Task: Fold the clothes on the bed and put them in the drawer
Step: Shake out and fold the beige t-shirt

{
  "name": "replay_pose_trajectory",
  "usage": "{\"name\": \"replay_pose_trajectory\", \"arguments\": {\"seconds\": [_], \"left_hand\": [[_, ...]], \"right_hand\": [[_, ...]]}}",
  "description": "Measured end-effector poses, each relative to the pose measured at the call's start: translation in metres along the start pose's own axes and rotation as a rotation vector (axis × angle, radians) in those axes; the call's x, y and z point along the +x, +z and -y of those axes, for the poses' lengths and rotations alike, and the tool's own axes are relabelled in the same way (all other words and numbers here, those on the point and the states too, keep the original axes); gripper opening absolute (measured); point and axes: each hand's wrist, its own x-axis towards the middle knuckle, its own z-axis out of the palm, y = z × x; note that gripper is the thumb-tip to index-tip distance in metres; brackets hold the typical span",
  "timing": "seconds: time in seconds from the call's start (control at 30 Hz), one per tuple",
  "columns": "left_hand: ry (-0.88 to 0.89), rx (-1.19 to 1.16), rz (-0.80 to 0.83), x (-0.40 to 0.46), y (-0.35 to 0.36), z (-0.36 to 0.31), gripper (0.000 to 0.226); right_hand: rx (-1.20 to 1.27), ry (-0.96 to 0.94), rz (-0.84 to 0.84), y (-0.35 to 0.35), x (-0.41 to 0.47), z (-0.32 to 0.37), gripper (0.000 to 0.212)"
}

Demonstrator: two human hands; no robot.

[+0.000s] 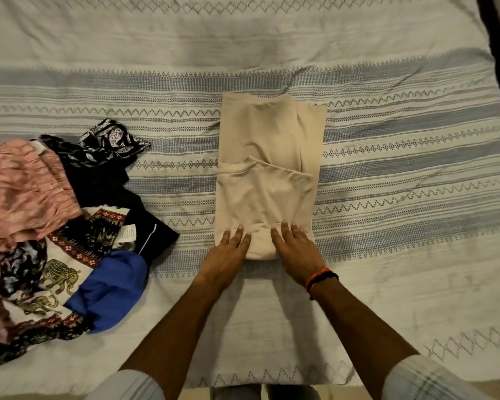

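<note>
The bed fills your view under a striped grey-and-white cover; a heap of unfolded clothes lies at its left, pink, black, elephant-print and blue pieces tangled together; the beige garment, partly folded, lies flat in the middle, well apart from the heap; your left hand and right hand press its near edge, fingers straight and spread; bands circle your right wrist.
</note>
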Motion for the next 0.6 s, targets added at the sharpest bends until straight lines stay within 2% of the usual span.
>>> {"name": "replay_pose_trajectory", "arguments": {"seconds": [0.17,0.37,0.6], "left_hand": [[0.021,0.044,0.033,-0.032,-0.025,-0.011,0.071],[0.018,0.049,0.015,-0.087,-0.033,-0.04,0.063],[-0.066,-0.11,0.016,-0.155,-0.014,-0.079,0.056]], "right_hand": [[0.01,-0.005,0.046,-0.032,-0.033,0.006,0.059],[0.092,-0.031,0.067,-0.049,-0.097,0.016,0.044],[0.155,-0.026,0.122,-0.05,-0.172,0.02,0.043]]}}
